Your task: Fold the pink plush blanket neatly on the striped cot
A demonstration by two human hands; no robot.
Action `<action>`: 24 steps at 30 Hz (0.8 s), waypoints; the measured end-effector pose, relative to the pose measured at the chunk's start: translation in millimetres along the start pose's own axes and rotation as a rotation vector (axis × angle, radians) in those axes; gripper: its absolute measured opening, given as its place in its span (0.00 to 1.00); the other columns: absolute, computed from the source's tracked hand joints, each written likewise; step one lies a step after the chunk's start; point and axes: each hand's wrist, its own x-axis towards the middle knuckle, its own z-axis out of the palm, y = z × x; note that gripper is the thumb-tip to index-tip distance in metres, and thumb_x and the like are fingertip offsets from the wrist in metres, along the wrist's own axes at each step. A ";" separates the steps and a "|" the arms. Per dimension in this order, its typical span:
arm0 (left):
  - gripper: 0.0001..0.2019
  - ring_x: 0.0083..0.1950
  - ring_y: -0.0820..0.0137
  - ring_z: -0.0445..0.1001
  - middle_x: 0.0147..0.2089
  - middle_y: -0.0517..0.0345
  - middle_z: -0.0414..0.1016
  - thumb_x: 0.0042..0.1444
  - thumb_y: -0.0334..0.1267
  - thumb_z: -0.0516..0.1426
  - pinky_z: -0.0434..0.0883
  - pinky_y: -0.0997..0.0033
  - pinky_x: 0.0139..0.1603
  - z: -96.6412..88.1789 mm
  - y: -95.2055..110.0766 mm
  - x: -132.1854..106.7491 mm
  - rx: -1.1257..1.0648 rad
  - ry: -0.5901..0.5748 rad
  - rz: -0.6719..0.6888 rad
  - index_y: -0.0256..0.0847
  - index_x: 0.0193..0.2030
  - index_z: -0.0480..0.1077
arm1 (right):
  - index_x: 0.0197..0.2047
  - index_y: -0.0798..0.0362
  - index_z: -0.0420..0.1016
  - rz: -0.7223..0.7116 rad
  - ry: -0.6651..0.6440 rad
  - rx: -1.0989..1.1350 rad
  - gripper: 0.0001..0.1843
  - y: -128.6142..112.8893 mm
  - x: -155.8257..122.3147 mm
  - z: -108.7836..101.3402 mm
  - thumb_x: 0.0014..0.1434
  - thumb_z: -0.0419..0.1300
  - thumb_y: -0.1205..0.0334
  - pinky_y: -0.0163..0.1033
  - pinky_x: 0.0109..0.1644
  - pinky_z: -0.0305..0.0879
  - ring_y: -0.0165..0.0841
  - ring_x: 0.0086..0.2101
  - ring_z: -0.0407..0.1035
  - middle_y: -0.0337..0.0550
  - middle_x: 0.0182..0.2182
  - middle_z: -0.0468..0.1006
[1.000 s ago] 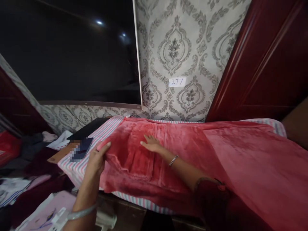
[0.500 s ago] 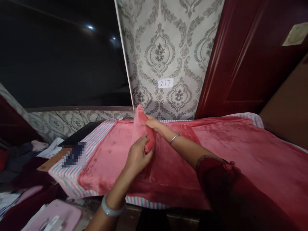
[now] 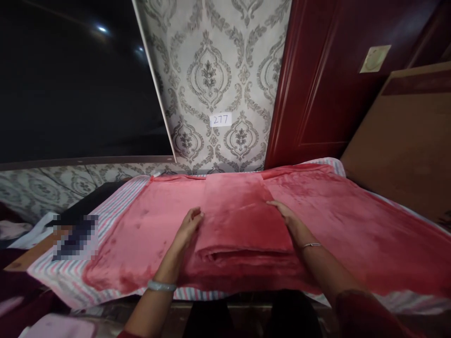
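Observation:
A folded red plush blanket lies flat in the middle of the surface, its layered front edge turned towards me. Beneath it and to both sides spreads red and pink plush fabric; whether the two are one piece I cannot tell. My left hand is at the left side of the folded stack, fingers loosely bent and not closed round it. On the opposite side, my right hand rests at the stack's right edge, fingers stretched along it. Neither hand is gripping the fabric.
A striped cloth shows under the plush fabric. Behind stand a large dark screen and a patterned wall with a paper label. At right are a dark red door and a cardboard box. Something pink is at lower left.
The raised pink fold that both hands held upright now lies flat as part of the stack. My hands have come apart to its two sides, and the view has shifted right.

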 end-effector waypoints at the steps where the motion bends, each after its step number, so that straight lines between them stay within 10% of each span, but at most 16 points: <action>1: 0.24 0.62 0.54 0.74 0.61 0.40 0.74 0.48 0.43 0.69 0.70 0.55 0.63 1.9 -7.4 3.1 -0.023 0.002 -0.041 0.40 0.51 0.74 | 0.41 0.52 0.77 -0.001 -0.013 0.007 0.14 5.8 -1.2 -3.1 0.48 0.60 0.65 0.44 0.39 0.79 0.41 0.31 0.80 0.45 0.29 0.83; 13: 0.32 0.69 0.54 0.68 0.63 0.38 0.73 0.48 0.44 0.71 0.65 0.57 0.68 7.5 -22.6 11.6 0.023 0.036 -0.058 0.40 0.59 0.70 | 0.56 0.48 0.71 -0.257 -0.047 -0.011 0.34 -27.6 -3.0 4.3 0.44 0.67 0.70 0.50 0.54 0.75 0.37 0.40 0.78 0.39 0.44 0.83; 19: 0.30 0.73 0.52 0.61 0.66 0.36 0.69 0.49 0.43 0.70 0.60 0.54 0.71 12.7 -9.5 -1.9 0.102 0.005 -0.033 0.40 0.58 0.71 | 0.62 0.55 0.68 -0.102 0.117 -0.044 0.37 -5.7 -26.8 -9.1 0.49 0.70 0.63 0.51 0.57 0.73 0.40 0.45 0.77 0.51 0.52 0.80; 24: 0.32 0.74 0.50 0.60 0.64 0.40 0.72 0.45 0.48 0.71 0.60 0.52 0.72 8.0 -12.5 -7.5 0.129 0.004 -0.018 0.44 0.58 0.72 | 0.70 0.49 0.60 -0.193 -0.016 -0.016 0.44 8.3 -72.5 -10.4 0.53 0.69 0.53 0.52 0.62 0.70 0.43 0.55 0.72 0.50 0.62 0.73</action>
